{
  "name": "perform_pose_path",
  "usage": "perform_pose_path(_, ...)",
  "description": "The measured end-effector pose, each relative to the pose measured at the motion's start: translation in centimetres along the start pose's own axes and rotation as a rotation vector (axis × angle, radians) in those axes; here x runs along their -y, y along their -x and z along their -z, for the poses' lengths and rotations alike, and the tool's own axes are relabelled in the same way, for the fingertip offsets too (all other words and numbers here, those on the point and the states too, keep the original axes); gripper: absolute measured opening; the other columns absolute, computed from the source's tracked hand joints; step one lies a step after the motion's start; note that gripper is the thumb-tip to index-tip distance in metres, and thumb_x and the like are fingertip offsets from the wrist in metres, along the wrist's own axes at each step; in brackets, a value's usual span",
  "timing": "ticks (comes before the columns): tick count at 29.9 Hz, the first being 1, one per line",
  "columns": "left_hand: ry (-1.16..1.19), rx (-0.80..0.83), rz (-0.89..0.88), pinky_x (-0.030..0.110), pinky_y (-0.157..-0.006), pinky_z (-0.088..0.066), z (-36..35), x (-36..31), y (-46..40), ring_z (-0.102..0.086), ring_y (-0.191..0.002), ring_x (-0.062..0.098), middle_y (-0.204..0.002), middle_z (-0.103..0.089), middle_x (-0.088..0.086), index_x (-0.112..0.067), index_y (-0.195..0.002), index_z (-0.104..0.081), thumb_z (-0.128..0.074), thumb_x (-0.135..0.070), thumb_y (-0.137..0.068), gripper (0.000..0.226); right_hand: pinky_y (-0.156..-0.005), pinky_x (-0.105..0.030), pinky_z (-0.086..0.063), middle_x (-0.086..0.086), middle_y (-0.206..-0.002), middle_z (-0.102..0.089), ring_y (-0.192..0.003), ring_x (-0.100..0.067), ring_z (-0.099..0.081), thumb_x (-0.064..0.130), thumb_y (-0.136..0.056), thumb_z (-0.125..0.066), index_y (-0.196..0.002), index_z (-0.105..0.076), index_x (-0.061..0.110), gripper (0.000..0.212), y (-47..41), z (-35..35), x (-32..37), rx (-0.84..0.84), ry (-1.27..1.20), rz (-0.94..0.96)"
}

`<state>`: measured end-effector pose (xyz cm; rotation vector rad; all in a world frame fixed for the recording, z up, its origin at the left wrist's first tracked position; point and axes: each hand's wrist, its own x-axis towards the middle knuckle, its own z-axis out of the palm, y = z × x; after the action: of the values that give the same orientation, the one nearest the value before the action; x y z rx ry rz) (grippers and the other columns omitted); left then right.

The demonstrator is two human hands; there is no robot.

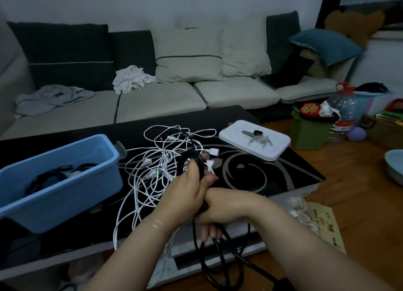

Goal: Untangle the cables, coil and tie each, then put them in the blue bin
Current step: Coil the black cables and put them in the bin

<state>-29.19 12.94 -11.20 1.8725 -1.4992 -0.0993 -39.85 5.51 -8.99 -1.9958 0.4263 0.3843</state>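
A black cable (218, 260) is partly looped above the table's front edge. My left hand (189, 191) grips the top of the loops, which stick up above its fingers. Just below it, my right hand (210, 220) points downward with its fingers curled round the loose black strands that trail off toward the floor. Behind the hands, a tangle of white cables (152, 160) with white plugs is spread over the black table (283, 170). The blue bin (72, 187) stands on the table's left side with coiled dark cables inside.
A white lid (277, 146) at the table's far right carries a few small ties and clips. A sofa with cushions and cloths runs behind the table. A green bin, a water bottle and boxes crowd the wooden floor at the right. Papers lie by the table's near right corner.
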Motion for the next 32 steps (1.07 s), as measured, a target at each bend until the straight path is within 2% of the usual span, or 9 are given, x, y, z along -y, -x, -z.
perform_pose_path(4, -0.269, 0.098, 0.008, 0.042, -0.077, -0.047, -0.1, -0.2, -0.1, -0.062, -0.098, 0.035, -0.11, -0.067, 0.008, -0.014, -0.136, -0.027, -0.033, -0.039, -0.101, 0.044, -0.058, -0.022, -0.054, -0.009, -0.074, -0.065, -0.053, -0.008, -0.058, 0.005, -0.097, -0.047, -0.127, -0.047, -0.003, 0.031, 0.4, 0.8, -0.6, 0.022, 0.016, -0.065)
perform_pose_path(8, -0.452, 0.186, -0.003, 0.037, -0.065, -0.031, -0.1, -1.3, -0.3, -0.059, -0.097, 0.038, -0.107, -0.064, 0.016, -0.008, -0.121, -0.033, -0.027, -0.04, -0.102, 0.039, -0.057, -0.017, -0.052, -0.009, -0.079, -0.066, -0.059, -0.009, -0.058, 0.003, -0.094, -0.056, -0.128, -0.045, -0.001, 0.036, 0.9, 1.4, -0.9, 0.018, 0.105, -0.073)
perform_pose_path(12, -0.476, 0.25, 0.015, 0.037, -0.066, -0.03, 0.2, -1.3, -0.5, -0.059, -0.096, 0.037, -0.102, -0.064, 0.016, -0.011, -0.107, -0.033, -0.024, -0.045, -0.101, 0.036, -0.067, -0.023, -0.053, -0.014, -0.084, -0.066, -0.063, -0.011, -0.059, 0.002, -0.092, -0.058, -0.1, -0.056, 0.002, 0.008, 1.0, 1.4, -1.1, -0.005, 0.203, -0.093)
perform_pose_path(14, -0.447, 0.299, 0.041, 0.037, -0.066, -0.032, 0.1, -1.2, -0.4, -0.059, -0.093, 0.035, -0.096, -0.063, 0.014, -0.015, -0.097, -0.03, -0.022, -0.049, -0.1, 0.035, -0.071, -0.026, -0.055, -0.012, -0.084, -0.068, -0.067, -0.013, -0.061, 0.004, -0.09, -0.059, -0.092, -0.058, 0.006, 0.003, 1.1, 1.3, -1.1, -0.033, 0.304, -0.122)
perform_pose_path(19, -0.341, 0.406, 0.134, 0.035, -0.069, -0.033, 0.0, -0.9, -0.5, -0.055, -0.09, 0.028, -0.084, -0.052, 0.004, -0.018, -0.09, -0.037, -0.019, -0.059, -0.095, 0.045, -0.072, -0.03, -0.051, -0.006, -0.099, -0.069, -0.081, -0.017, -0.06, 0.014, -0.086, -0.064, -0.101, -0.063, 0.012, 0.015, 1.5, 1.3, -1.2, -0.088, 0.541, -0.125)
perform_pose_path(22, -0.235, 0.477, 0.215, 0.037, -0.071, -0.038, 0.0, -0.4, -0.5, -0.054, -0.08, 0.02, -0.078, -0.052, -0.002, -0.02, -0.08, -0.042, -0.013, -0.076, -0.078, 0.063, -0.073, -0.027, -0.047, 0.005, -0.105, -0.062, -0.091, -0.017, -0.058, 0.018, -0.085, -0.067, -0.112, -0.061, 0.018, 0.027, 1.5, 1.3, -1.6, -0.034, 0.52, -0.086)
perform_pose_path(26, -0.164, 0.514, 0.249, 0.041, -0.078, -0.044, -0.2, 0.7, -0.5, -0.057, -0.078, 0.02, -0.084, -0.061, 0.005, -0.01, -0.088, -0.053, -0.017, -0.091, -0.066, 0.091, -0.081, -0.027, -0.046, 0.009, -0.09, -0.06, -0.089, -0.011, -0.055, 0.01, -0.087, -0.066, -0.115, -0.058, 0.014, 0.03, 1.2, 1.2, -3.2, 0.131, 0.363, -0.033)
perform_pose_path(29, 0.077, 0.47, 0.269, 0.036, -0.06, -0.045, 0.4, 0.2, -0.5, -0.05, -0.059, 0.012, -0.069, -0.057, 0.0, -0.004, -0.102, -0.057, -0.031, -0.091, -0.056, 0.102, -0.076, -0.021, -0.045, -0.002, -0.101, -0.064, -0.089, -0.01, -0.057, 0.016, -0.09, -0.065, -0.116, -0.061, 0.011, 0.027, 0.4, 0.4, -4.7, 0.214, 0.307, -0.05)
perform_pose_path(32, 0.393, 0.434, 0.28, 0.017, -0.039, -0.031, 0.9, -0.4, -0.7, -0.039, -0.038, 0.004, -0.048, -0.047, -0.01, -0.004, -0.109, -0.057, -0.057, -0.084, -0.057, 0.095, -0.089, -0.03, -0.047, -0.01, -0.11, -0.065, -0.1, -0.014, -0.058, 0.022, -0.09, -0.067, -0.117, -0.063, 0.012, 0.029, -0.3, 0.0, -5.7, 0.258, 0.122, -0.04)
